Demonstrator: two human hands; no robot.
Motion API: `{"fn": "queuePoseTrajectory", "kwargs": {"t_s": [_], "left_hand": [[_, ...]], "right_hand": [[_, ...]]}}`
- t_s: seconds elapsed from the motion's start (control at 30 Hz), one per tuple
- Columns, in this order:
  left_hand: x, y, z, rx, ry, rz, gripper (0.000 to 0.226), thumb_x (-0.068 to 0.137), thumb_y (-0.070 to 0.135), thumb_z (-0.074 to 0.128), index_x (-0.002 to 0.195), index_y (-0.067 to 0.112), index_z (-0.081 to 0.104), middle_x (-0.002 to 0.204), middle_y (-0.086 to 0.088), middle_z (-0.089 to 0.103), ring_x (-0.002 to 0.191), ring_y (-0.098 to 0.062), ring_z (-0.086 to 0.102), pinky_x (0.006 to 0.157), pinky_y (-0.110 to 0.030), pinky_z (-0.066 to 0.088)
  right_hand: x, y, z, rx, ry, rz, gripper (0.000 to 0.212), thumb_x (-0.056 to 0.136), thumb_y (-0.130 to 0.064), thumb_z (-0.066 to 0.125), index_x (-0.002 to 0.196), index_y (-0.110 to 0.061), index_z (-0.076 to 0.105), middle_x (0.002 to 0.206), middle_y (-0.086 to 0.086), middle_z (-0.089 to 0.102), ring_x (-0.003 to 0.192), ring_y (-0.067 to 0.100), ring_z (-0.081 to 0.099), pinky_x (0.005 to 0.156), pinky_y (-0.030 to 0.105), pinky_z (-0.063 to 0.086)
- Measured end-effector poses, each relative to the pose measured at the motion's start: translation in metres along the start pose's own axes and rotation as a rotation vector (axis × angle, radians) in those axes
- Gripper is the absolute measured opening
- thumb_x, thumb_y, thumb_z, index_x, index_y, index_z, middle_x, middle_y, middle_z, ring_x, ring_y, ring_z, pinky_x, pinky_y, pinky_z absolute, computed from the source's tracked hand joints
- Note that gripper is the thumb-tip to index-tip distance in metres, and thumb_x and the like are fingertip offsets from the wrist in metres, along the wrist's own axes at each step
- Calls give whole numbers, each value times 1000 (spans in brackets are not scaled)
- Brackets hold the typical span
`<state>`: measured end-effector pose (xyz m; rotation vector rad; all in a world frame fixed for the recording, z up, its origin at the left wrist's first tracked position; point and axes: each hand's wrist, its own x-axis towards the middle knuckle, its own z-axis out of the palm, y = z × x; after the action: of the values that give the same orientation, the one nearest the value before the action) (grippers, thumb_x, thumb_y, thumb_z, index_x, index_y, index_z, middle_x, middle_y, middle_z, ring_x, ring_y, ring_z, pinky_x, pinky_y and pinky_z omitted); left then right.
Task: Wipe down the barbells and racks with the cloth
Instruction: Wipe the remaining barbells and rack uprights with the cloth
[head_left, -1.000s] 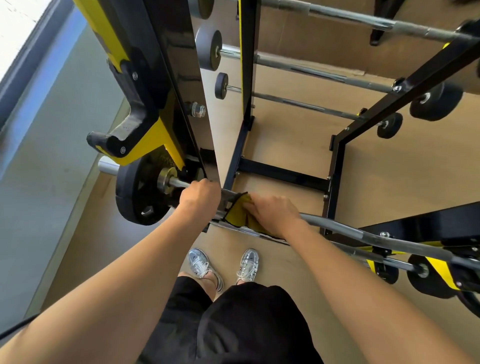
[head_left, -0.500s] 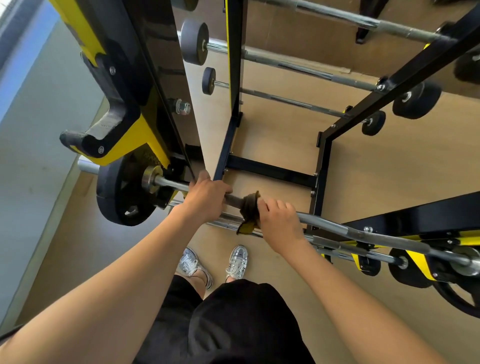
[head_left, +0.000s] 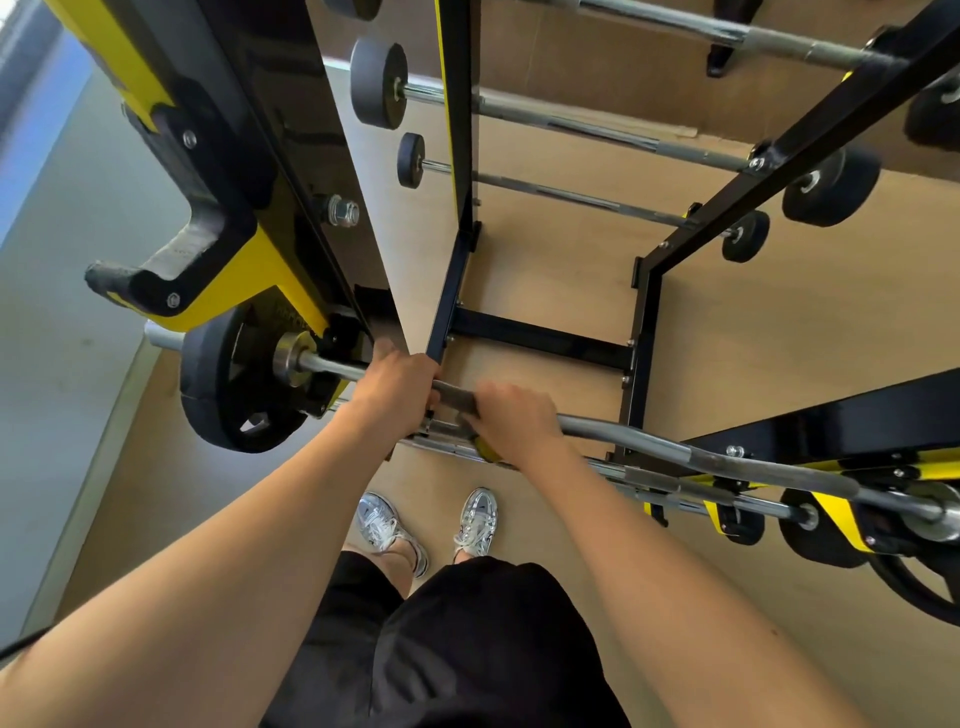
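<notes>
My left hand is curled tight round the barbell near its left end, just inboard of the weight plate, holding it steady in the rack. My right hand is closed round the shaft with the cloth trapped under the palm. A second ago the cloth sat between my hands as a loose yellow bunch with my right hand lying over it. Half a second ago it was wound round the bar, standing clear of my knuckles. Now my right hand has slid left until it is just beside my left, and nearly all of the cloth is hidden. Only a yellow corner pokes out below my palm, and a greyish strip shows in the narrow gap between my hands, cloth or knurling, I cannot tell which.

I take this to mean the stroke has run out at the left end of the bar. The long bent stretch toward the right end, and the bars farther back on the rack, look untouched, so most of the wiping lies ahead
</notes>
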<state>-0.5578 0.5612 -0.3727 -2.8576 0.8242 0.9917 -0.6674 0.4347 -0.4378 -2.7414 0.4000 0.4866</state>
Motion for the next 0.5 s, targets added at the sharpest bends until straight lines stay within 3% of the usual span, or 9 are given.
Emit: {"fn": "queuePoseTrajectory", "kwargs": {"t_s": [0.13, 0.23, 0.3, 0.4, 0.5], "left_hand": [[0, -3, -1, 25, 1, 31, 26, 101, 28, 70, 125, 22, 69, 107, -4, 57, 106, -23, 45, 99, -39, 53], [-1, -3, -1, 30, 9, 27, 26, 101, 28, 68, 127, 21, 68, 111, -8, 56, 106, -24, 47, 100, -41, 54], [-1, -1, -2, 17, 3, 10, 27, 101, 27, 68, 127, 19, 68, 115, -11, 53, 108, -26, 49, 100, -43, 55], [0, 3, -4, 42, -18, -14, 31, 98, 23, 73, 128, 17, 67, 115, -12, 50, 111, -28, 49, 99, -44, 56], [1, 6, -1, 119, -17, -49, 45, 91, 13, 80, 132, 17, 62, 110, -10, 46, 116, -30, 49, 98, -41, 56]], "right_hand": [[-40, 61, -11, -217, -54, 180, 19, 95, -38, 66, 101, -21, 59, 85, -2, 61, 77, 22, 62, 65, 35, 48], [-46, 75, -16, -180, -93, 247, 31, 91, -41, 74, 102, -24, 50, 82, -3, 56, 76, 20, 59, 66, 34, 48], [-36, 58, -14, -94, -87, 187, 49, 87, -42, 80, 112, -25, 42, 90, 0, 63, 79, 22, 63, 71, 39, 56], [-11, 10, -3, 93, -81, 44, 66, 85, -39, 84, 123, -23, 32, 97, 3, 66, 77, 25, 64, 64, 36, 49], [4, -22, 2, 281, -48, -74, 90, 79, -38, 83, 147, -24, 24, 111, 6, 66, 91, 28, 63, 75, 38, 51]]}}
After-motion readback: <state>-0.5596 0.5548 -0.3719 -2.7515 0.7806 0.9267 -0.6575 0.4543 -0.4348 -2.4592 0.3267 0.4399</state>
